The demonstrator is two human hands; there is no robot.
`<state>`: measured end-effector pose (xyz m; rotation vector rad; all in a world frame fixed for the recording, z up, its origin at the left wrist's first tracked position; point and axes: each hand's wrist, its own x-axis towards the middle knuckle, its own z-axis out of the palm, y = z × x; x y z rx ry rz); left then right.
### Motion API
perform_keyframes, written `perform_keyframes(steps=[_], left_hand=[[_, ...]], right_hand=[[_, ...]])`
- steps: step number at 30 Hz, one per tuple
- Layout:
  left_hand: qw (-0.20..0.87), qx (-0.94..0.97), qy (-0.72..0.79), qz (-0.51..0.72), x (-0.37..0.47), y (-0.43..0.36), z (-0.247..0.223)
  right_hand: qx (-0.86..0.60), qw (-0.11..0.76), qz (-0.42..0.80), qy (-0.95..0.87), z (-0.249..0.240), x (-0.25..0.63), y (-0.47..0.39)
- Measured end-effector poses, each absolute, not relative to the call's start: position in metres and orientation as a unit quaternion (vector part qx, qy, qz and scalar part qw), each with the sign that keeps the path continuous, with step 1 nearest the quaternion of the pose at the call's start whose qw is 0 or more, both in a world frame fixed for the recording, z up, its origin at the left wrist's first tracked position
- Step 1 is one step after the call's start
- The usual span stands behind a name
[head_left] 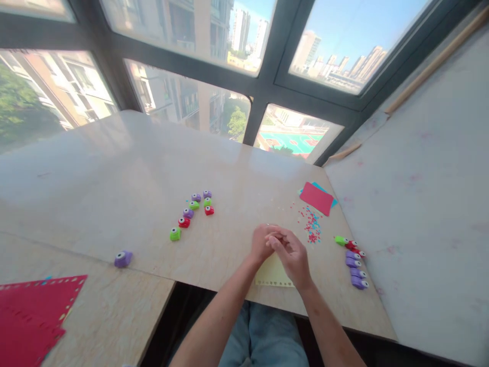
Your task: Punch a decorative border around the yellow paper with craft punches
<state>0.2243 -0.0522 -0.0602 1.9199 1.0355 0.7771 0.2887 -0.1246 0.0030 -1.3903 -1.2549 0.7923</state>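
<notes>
My left hand (263, 243) and my right hand (293, 255) meet above a yellow sheet (273, 272) that has a row of small punched shapes along its near edge. Both hands have curled fingers that touch each other. What they hold, if anything, is too small or hidden to make out. To the right of my hands lies a scatter of red and blue paper bits (313, 227). Behind the bits a red card (316, 199) rests on a blue one.
Several purple, green and red craft punches (188, 213) stand left of centre, and one purple punch (123, 259) sits further left. More punches (353, 259) line the right wall. Punched red sheets (34, 311) lie at the lower left. Windows (191, 97) rise behind the table.
</notes>
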Motion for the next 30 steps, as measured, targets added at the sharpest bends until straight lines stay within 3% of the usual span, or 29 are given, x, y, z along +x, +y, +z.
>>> perform_keyframes(steps=[6,13,19,30], left_hand=[[0.348,0.768,0.432,0.322,0.227,-0.046,-0.057],[0.348,0.77,0.428,0.321,0.227,-0.043,-0.059],[0.355,0.763,0.44,0.314,0.227,-0.043,-0.059],[0.339,0.766,0.45,0.311,0.229,-0.043,-0.06]], right_hand=[[-0.693,0.549,0.241,-0.399,-0.013,0.387,-0.19],[-0.816,0.476,0.127,-0.303,-0.036,0.474,-0.248],[-0.89,0.34,0.065,-0.297,-0.041,0.476,-0.263],[-0.937,0.227,0.058,-0.26,-0.03,0.469,-0.258]])
